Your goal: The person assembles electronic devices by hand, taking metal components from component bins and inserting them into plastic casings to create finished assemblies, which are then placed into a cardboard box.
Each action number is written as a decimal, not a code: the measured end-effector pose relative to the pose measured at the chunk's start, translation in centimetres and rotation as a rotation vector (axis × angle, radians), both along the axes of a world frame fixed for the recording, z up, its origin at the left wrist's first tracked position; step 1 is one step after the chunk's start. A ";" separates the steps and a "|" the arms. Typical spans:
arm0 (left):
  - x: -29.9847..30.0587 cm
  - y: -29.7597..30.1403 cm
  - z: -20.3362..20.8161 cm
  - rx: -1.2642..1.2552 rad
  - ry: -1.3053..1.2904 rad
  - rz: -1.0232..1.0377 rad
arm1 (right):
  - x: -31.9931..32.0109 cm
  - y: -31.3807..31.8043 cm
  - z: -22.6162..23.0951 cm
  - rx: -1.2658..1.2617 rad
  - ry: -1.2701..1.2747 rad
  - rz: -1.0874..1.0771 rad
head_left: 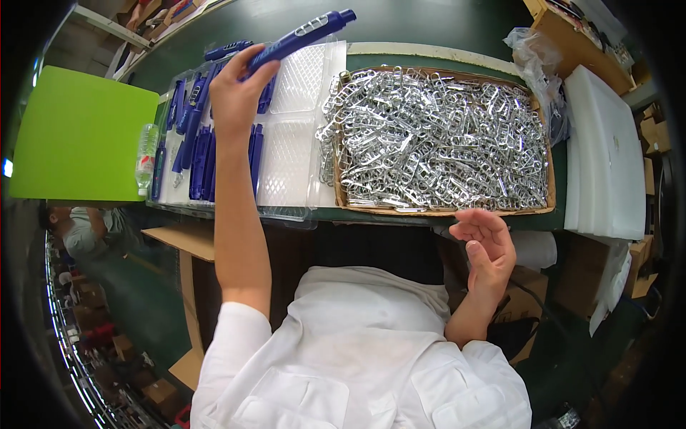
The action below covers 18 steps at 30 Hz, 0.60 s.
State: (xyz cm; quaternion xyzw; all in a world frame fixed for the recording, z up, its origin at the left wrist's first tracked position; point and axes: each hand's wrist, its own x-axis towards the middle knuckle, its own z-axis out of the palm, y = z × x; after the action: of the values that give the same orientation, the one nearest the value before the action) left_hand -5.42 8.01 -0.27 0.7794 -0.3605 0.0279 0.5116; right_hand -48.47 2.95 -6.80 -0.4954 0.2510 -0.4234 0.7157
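Note:
In my left hand (pixel 243 89) is a long blue tube-shaped handle (pixel 304 34), gripped near its lower end and tilted up to the right. A silver slotted piece shows on its side, and its far tip is narrower. Below that hand, more blue handles (pixel 203 164) lie in a clear plastic tray (pixel 286 161), partly hidden by my forearm. My right hand (pixel 488 247) is by the front edge of a shallow cardboard box (pixel 446 211), fingers loosely curled and apart, nothing in it. Heaped silver metal pieces (pixel 443 136) with slots fill the box.
A bright green board (pixel 82 136) stands at the left, with a clear plastic bottle (pixel 145 161) beside it. White foam sheets (pixel 604 154) and a crumpled plastic bag (pixel 536 53) are at the right. Further left, another person (pixel 89 229) is visible beyond the table.

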 end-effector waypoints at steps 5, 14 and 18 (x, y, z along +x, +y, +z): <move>8.4 -8.0 -3.6 -0.022 0.035 -0.152 | -0.8 0.1 0.3 0.025 0.080 -0.030; 15.7 -19.0 -7.4 0.408 -0.120 -0.370 | -2.2 -1.0 -0.3 0.028 0.160 -0.114; 19.2 -19.3 -8.6 0.521 -0.150 -0.341 | -1.9 -1.4 -0.2 0.013 0.169 -0.126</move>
State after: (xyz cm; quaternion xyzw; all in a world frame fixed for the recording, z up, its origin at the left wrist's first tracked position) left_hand 13.81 -11.29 -8.90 0.8083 -0.5178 -0.0942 0.2639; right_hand -50.38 1.56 -7.01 -0.5081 0.3439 -0.4227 0.6670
